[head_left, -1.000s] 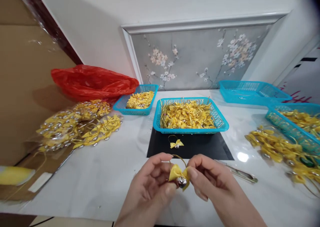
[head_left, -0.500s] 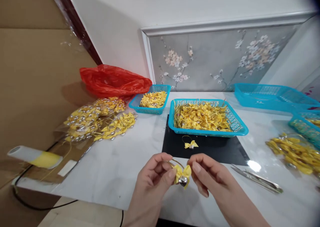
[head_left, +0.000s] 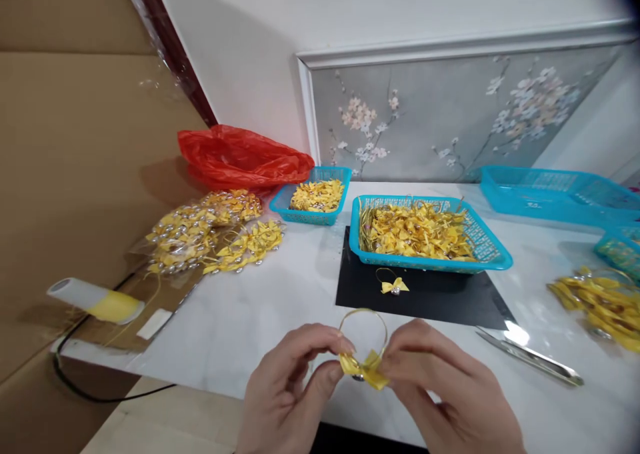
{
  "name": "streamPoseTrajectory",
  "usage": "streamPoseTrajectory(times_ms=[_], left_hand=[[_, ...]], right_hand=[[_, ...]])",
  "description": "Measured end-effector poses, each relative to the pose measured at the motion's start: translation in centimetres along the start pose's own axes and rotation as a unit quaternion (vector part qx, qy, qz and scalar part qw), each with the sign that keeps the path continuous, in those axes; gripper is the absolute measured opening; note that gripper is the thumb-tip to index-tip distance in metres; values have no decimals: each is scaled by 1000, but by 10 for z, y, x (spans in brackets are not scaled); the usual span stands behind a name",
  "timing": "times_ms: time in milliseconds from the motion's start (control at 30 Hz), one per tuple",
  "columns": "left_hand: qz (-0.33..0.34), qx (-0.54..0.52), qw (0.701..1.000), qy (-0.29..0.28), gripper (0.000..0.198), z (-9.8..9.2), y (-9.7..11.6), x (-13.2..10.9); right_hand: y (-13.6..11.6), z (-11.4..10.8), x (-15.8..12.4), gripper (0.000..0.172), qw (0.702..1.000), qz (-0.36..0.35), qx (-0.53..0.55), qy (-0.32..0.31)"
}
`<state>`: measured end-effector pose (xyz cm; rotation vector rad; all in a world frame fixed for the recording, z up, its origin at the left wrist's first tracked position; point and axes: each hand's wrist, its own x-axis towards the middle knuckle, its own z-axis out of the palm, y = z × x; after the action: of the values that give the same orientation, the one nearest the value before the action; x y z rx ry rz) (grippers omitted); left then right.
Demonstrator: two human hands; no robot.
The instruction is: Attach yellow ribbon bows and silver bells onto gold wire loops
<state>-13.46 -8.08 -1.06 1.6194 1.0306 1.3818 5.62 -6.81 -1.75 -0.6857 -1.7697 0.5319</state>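
Between my two hands is a yellow ribbon bow (head_left: 373,369) with a silver bell or bead at its middle and a thin gold elastic loop (head_left: 361,312) standing up behind it. My left hand (head_left: 295,384) pinches the bow's left wing between thumb and forefinger. The right wing is pinched by my right hand (head_left: 445,381), whose fingertips partly cover it. Just beyond, a similar bow with a loop (head_left: 395,286) lies on a black mat (head_left: 430,301). A blue basket (head_left: 480,265) heaped with yellow bows (head_left: 425,233) sits on the mat's far part.
Silver thread snips (head_left: 533,357) lie right of my right hand. Bagged bows (head_left: 187,234) and a red plastic bag (head_left: 240,157) are at left, near a smaller blue basket (head_left: 345,191). A thread cone (head_left: 100,301) lies far left. More bows (head_left: 600,304) and a blue tray (head_left: 550,191) are at right.
My right hand has closed in and now pinches the bow's right wing. The bow has tipped so its loop stands upright. The view has shifted slightly left.
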Motion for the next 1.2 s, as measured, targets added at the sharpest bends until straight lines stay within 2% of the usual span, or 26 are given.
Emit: streamPoseTrajectory(times_ms=[67, 167, 300, 500, 633, 767, 867, 933, 1067, 1200], left_hand=[[79, 31, 996, -32, 37, -3, 1, 2], [146, 56, 985, -73, 44, -5, 2, 5], [190, 86, 974, -88, 41, -5, 2, 6], [225, 101, 965, -85, 43, -4, 3, 7], [261, 103, 956, -86, 33, -3, 5, 10], [273, 94, 954, -83, 25, -2, 6, 9], [271, 101, 954, -85, 23, -2, 5, 7], [267, 105, 954, -89, 22, -2, 4, 6], [258, 113, 955, -90, 23, 0, 3, 7], [242, 104, 961, -89, 19, 2, 5, 8]], right_hand=[[-3, -2, 1, 32, 997, -56, -47, 7], [-7, 1, -2, 29, 995, -72, -59, 31], [-7, 5, -5, 21, 991, -75, -60, 95], [-8, 0, -3, 22, 981, -116, -126, 91], [-7, -1, -4, 22, 980, -121, -135, 80], [-7, -8, -3, 31, 995, -65, -65, 39], [-9, -13, -1, 30, 1000, 7, -1, 28], [-12, -15, 1, 30, 999, 31, 27, 1], [-14, -13, 4, 13, 996, 71, 42, -33], [-13, -13, 6, 13, 994, 88, 48, -33]])
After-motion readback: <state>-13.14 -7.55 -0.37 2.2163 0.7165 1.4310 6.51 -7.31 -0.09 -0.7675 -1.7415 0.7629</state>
